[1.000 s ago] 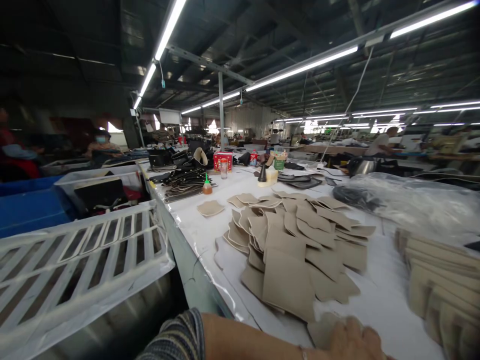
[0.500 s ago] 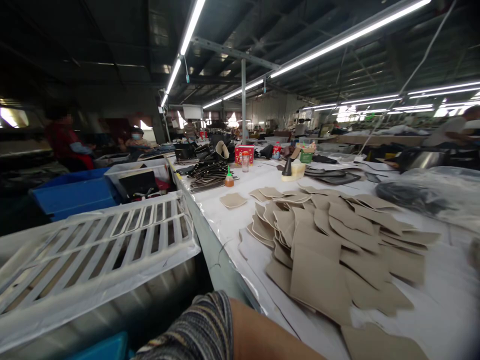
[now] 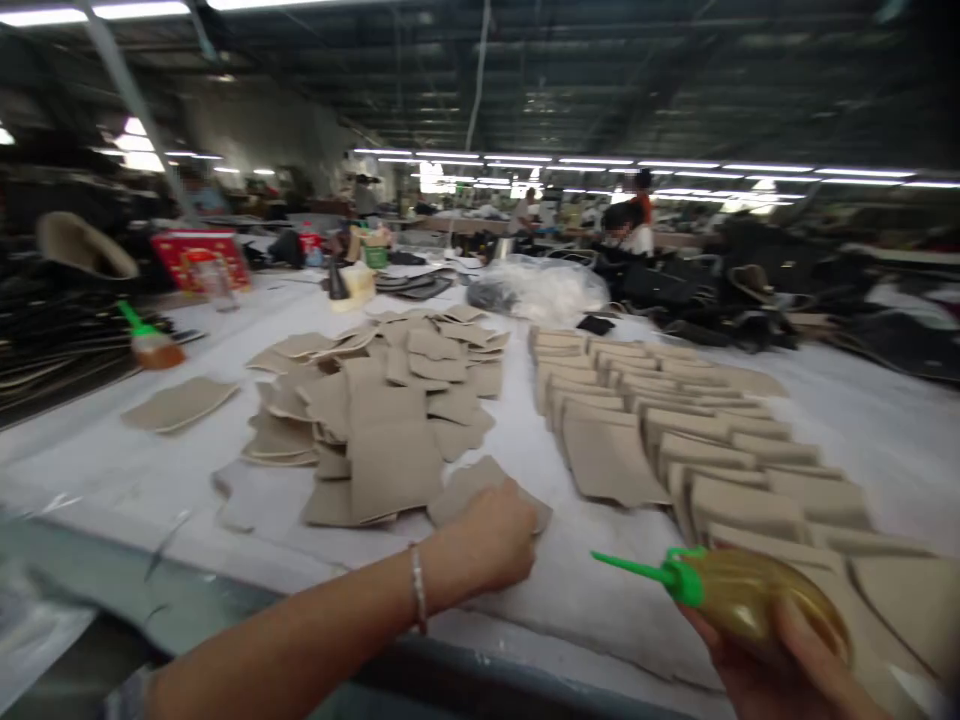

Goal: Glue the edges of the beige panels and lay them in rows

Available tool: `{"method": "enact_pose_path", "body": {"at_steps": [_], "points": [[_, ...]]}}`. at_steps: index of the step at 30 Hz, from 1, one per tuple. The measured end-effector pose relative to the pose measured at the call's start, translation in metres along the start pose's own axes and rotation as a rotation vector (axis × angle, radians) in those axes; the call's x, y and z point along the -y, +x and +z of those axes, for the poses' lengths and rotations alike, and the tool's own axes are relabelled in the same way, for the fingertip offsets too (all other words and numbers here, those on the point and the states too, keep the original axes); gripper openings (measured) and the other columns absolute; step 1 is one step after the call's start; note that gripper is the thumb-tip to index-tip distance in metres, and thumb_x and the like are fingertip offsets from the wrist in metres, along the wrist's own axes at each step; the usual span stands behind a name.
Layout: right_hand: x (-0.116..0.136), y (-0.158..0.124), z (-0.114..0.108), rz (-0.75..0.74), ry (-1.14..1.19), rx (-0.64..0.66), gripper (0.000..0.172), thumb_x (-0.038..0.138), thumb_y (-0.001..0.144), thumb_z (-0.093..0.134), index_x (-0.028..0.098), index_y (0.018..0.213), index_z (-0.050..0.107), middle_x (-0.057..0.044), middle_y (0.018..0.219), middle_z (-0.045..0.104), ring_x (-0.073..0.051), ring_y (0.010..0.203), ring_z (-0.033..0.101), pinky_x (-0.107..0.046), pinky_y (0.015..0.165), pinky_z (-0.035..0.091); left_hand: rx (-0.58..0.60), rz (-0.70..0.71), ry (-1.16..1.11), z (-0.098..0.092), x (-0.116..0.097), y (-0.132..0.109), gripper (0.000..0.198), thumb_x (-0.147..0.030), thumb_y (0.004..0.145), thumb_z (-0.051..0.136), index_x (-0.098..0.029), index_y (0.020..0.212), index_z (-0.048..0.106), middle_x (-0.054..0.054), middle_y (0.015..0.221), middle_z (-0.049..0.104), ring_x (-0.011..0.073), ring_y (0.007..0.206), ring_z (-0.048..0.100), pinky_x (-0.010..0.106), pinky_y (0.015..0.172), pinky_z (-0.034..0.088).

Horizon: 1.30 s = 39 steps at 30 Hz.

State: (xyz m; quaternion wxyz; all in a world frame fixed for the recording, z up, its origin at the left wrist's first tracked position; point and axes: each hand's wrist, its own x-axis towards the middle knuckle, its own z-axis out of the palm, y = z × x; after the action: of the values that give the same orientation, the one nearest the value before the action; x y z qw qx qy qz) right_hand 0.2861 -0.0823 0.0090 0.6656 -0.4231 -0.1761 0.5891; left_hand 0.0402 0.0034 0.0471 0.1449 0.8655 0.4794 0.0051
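My right hand point(image 3: 772, 650) is wrapped round a squeeze bottle point(image 3: 765, 600) of amber liquid with a green cap and a long green nozzle. The bottle is tilted on its side above the table, nozzle pointing left. My left hand point(image 3: 499, 535) is closed at a flat taupe piece point(image 3: 469, 485) that looks like leather, with curled fingers at its near right part; the fingertips are partly hidden. Just behind it lies a loose heap of similar taupe pieces point(image 3: 397, 425). To the right, more pieces point(image 3: 720, 450) overlap in neat rows, reaching under the bottle.
White covering lies on the table point(image 3: 517, 600). At left stand a second green-tipped bottle point(image 3: 156, 348), a red box point(image 3: 169, 262) and stacked dark pieces point(image 3: 67, 345). A cream container point(image 3: 356, 287) and clear plastic bag point(image 3: 540, 285) are farther back. People work in the distance.
My view has swung right, bringing the rows of pieces into sight. My left hand now shows at the piece nearest me, and my right hand with the bottle has come into view.
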Motion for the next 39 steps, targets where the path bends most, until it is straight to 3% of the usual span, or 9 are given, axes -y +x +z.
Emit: {"method": "enact_pose_path", "body": {"at_steps": [1,2,7,13,21,27,34,39], "points": [[0.001,-0.005,-0.001,-0.213,-0.095,-0.066,0.055,0.030,0.067,0.082,0.025,0.117,0.059,-0.006,0.110,0.062,-0.026,0.098,0.059,-0.032,0.076,0.058,0.021,0.042,-0.008,-0.004,0.005,0.002,0.023,-0.012,0.070,0.048,-0.012,0.080,0.069,0.020,0.090,0.067,0.0278,0.075,0.063,0.035,0.063,0.048],[0.001,-0.007,0.002,-0.303,-0.197,-0.091,0.056,0.034,0.066,0.082,0.023,0.116,0.059,-0.006,0.103,0.063,-0.025,0.092,0.060,-0.029,0.071,0.058,0.040,0.076,-0.011,-0.006,0.009,0.004,0.023,-0.012,0.069,0.047,-0.014,0.080,0.068,0.016,0.086,0.068,0.0265,0.074,0.063,0.034,0.063,0.048],[-0.007,-0.007,0.028,-0.532,-0.633,-0.053,0.053,0.043,0.072,0.077,0.025,0.116,0.053,-0.005,0.101,0.059,-0.024,0.088,0.058,-0.033,0.076,0.055,0.070,0.060,-0.044,0.000,0.012,0.002,0.031,-0.011,0.068,0.043,-0.019,0.088,0.065,0.009,0.086,0.071,0.0241,0.081,0.065,0.031,0.068,0.047],[-0.006,0.001,0.032,-0.780,-1.118,0.082,0.048,0.041,0.078,0.072,0.028,0.119,0.049,-0.005,0.113,0.056,-0.025,0.101,0.056,-0.034,0.089,0.045,0.074,0.076,-0.205,0.006,0.017,0.005,0.039,-0.008,0.070,0.041,-0.024,0.097,0.064,0.004,0.100,0.070,0.0220,0.094,0.063,0.029,0.080,0.045],[-0.009,0.008,0.042,-0.893,-1.259,0.211,0.050,0.034,0.081,0.070,0.030,0.124,0.044,-0.002,0.115,0.056,-0.021,0.103,0.056,-0.028,0.091,0.045,0.041,0.081,-0.296,0.017,0.023,0.007,0.043,-0.009,0.073,0.042,-0.027,0.106,0.063,0.002,0.103,0.070,0.0210,0.099,0.061,0.029,0.087,0.043],[-0.014,0.008,0.039,-0.937,-1.323,0.314,0.052,0.025,0.081,0.068,0.029,0.126,0.042,-0.004,0.117,0.056,-0.022,0.106,0.055,-0.029,0.092,0.045,0.034,0.074,-0.267,0.019,0.020,0.006,0.036,-0.011,0.070,0.040,-0.024,0.095,0.063,0.004,0.094,0.070,0.0221,0.093,0.063,0.029,0.079,0.043],[-0.013,0.013,0.034,-0.922,-1.297,0.175,0.047,0.037,0.083,0.069,0.029,0.123,0.046,-0.004,0.113,0.058,-0.023,0.100,0.058,-0.030,0.088,0.047,0.000,0.109,-0.249,0.024,0.021,0.004,0.037,-0.013,0.071,0.038,-0.026,0.097,0.061,0.005,0.089,0.070,0.0235,0.088,0.064,0.031,0.075,0.043],[-0.016,0.016,0.029,-0.908,-1.287,0.183,0.046,0.038,0.083,0.069,0.028,0.122,0.046,-0.004,0.111,0.059,-0.022,0.097,0.059,-0.029,0.086,0.049,0.010,0.107,-0.238,0.023,0.022,0.005,0.035,-0.014,0.070,0.038,-0.025,0.093,0.061,0.004,0.085,0.069,0.0229,0.084,0.064,0.030,0.072,0.043]]}}
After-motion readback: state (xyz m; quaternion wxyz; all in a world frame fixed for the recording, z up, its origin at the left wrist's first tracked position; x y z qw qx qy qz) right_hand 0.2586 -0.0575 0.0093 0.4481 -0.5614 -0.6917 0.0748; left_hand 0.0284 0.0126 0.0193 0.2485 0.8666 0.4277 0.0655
